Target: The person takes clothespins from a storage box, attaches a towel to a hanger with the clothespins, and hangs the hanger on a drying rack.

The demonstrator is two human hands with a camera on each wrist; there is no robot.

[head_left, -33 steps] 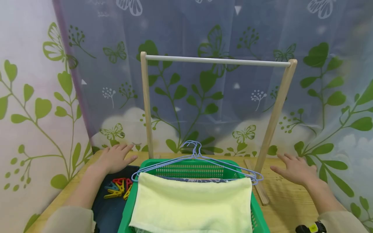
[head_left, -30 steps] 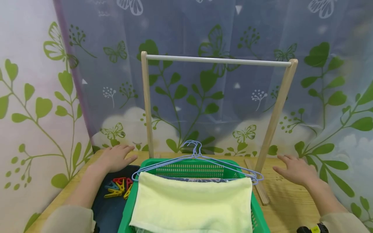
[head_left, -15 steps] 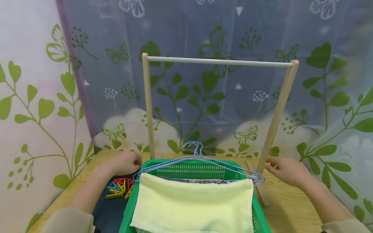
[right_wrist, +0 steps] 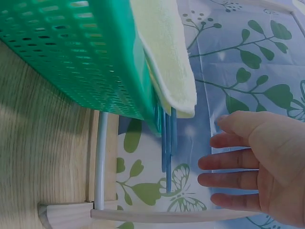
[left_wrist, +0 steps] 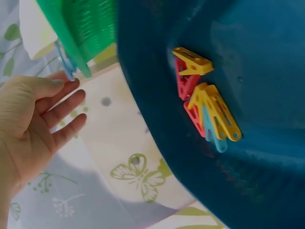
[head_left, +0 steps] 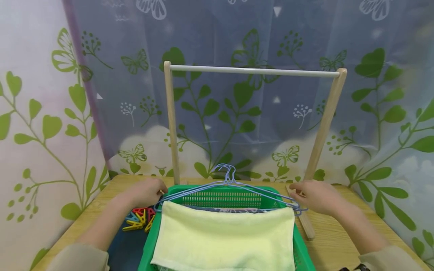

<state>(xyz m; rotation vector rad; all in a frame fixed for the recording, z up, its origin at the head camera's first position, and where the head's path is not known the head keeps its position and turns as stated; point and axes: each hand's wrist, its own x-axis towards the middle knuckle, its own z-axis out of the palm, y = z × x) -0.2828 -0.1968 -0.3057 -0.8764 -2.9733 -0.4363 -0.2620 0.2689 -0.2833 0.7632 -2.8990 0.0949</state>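
Several blue wire hangers (head_left: 226,183) lie together across the rim of a green plastic basket (head_left: 220,196). A pale yellow towel (head_left: 226,235) drapes over the basket's front. My left hand (head_left: 149,191) is at the hangers' left end; in the left wrist view its thumb and forefinger come close to the tip, and the other fingers are extended. Near the right end is my right hand (head_left: 322,196). The right wrist view shows its fingers (right_wrist: 228,160) relaxed and apart from the hanger ends (right_wrist: 169,148).
A wooden rack with a white rail (head_left: 254,70) stands behind the basket on the wooden table (head_left: 332,237). To the left, a dark blue basin (left_wrist: 262,47) holds several red, yellow and blue clothespins (left_wrist: 214,114). Folded patterned cloth (head_left: 227,210) shows inside the basket.
Both hands have moved inward from the sides, the right one farther, to the two ends of the hangers. Their spread fingers have drawn in. Hangers, towel and basket look the same.
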